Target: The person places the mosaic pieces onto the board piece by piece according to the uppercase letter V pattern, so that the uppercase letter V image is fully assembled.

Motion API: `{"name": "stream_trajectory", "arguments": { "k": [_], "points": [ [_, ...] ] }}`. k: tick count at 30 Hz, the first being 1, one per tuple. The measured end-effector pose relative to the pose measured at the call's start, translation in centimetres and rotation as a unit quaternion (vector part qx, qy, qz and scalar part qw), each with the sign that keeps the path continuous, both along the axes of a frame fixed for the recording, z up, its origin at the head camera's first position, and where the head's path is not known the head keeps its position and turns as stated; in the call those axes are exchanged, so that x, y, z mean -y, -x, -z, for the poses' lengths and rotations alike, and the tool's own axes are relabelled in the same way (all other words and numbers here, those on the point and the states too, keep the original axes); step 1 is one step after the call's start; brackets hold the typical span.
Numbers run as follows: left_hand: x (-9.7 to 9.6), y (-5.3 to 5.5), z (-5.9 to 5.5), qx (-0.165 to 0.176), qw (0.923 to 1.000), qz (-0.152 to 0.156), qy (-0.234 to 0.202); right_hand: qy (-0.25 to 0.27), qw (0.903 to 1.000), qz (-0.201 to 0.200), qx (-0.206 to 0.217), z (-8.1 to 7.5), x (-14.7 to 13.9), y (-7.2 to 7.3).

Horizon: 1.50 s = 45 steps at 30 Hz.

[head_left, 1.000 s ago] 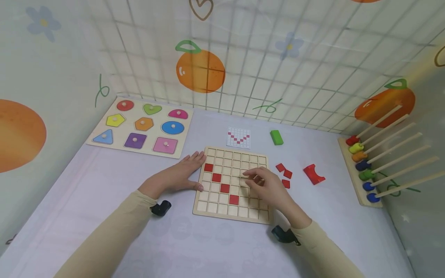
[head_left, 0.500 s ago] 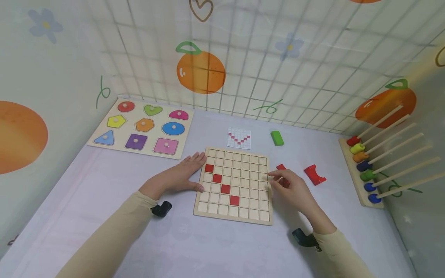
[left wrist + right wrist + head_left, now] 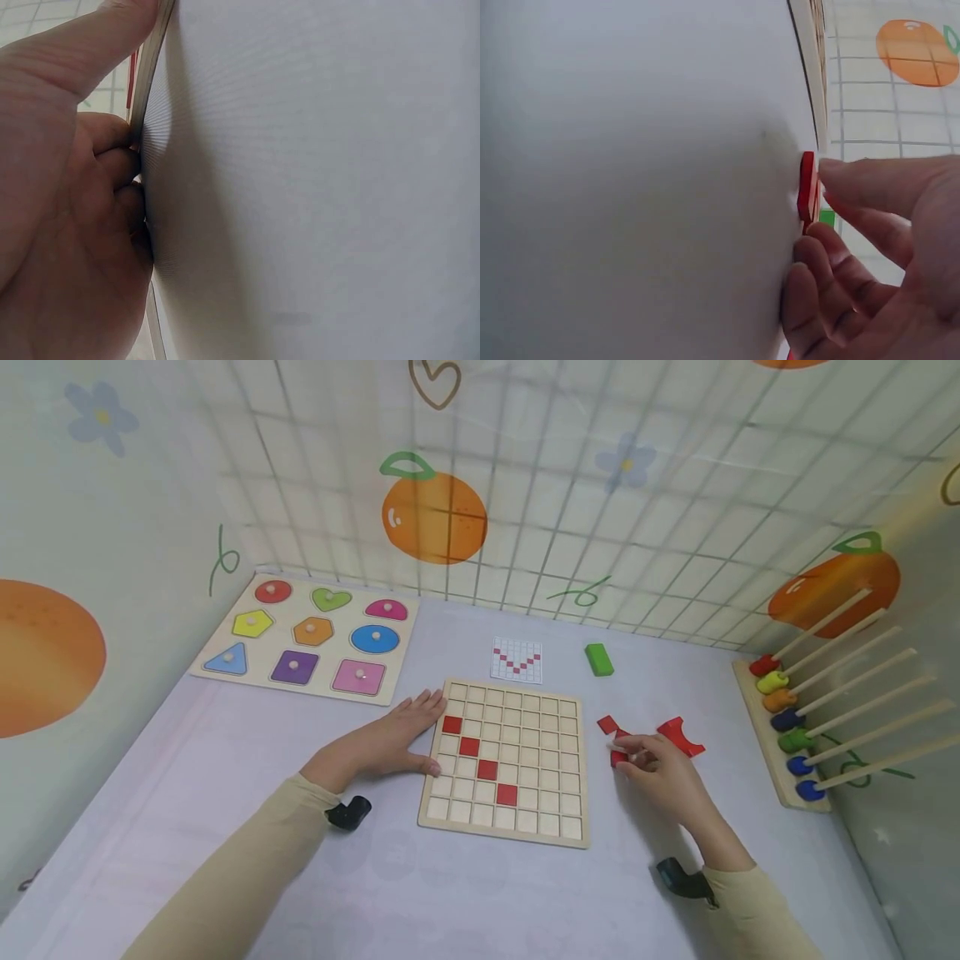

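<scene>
A wooden grid board (image 3: pixel 551 842) lies in the middle of the table, with several red square tiles set in a slanting line, one of them a red tile (image 3: pixel 507 795) at its low end. My left hand (image 3: pixel 382 739) rests at the board's left edge, fingers spread and thumb on the rim. To the right of the board, my right hand (image 3: pixel 663 777) is over the loose red tiles, thumb and forefinger right at a red tile (image 3: pixel 807 186). Another loose tile (image 3: pixel 607 724) lies just beyond the fingertips; a third is partly hidden by them.
A small pattern card (image 3: pixel 516 660) and a green block (image 3: pixel 599 659) lie behind the board. A red arched block (image 3: pixel 681 737) is just beyond my right hand. The shape puzzle (image 3: pixel 315 689) stands back left, the peg rack (image 3: pixel 813 800) at right.
My right hand has left the board and moved right to the loose red tiles. The left hand stays at the board's edge, and the tiles in the grid are unchanged.
</scene>
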State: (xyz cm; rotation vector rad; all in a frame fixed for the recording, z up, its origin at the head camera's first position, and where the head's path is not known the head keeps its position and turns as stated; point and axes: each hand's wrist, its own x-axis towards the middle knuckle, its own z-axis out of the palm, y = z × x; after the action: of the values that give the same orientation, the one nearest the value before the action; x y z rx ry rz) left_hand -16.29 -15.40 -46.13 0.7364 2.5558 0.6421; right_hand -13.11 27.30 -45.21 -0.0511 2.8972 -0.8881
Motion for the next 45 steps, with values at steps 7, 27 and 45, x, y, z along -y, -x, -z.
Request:
{"name": "stream_trajectory", "arguments": {
  "k": [7, 27, 45],
  "points": [
    [0.03, -0.04, 0.03, -0.002, 1.0000, 0.001, 0.003, -0.010, 0.9999, -0.006, -0.003, 0.46, -0.36, 0.00],
    [0.05, -0.08, 0.07, 0.000, 1.0000, -0.004, 0.000, -0.004, 0.9997, -0.001, 0.023, 0.45, -0.26, -0.06],
    [0.02, -0.04, 0.18, 0.001, 1.0000, -0.006, 0.002, 0.018, 0.9998, 0.010, 0.006, 0.49, -0.38, -0.24]
  ]
}}
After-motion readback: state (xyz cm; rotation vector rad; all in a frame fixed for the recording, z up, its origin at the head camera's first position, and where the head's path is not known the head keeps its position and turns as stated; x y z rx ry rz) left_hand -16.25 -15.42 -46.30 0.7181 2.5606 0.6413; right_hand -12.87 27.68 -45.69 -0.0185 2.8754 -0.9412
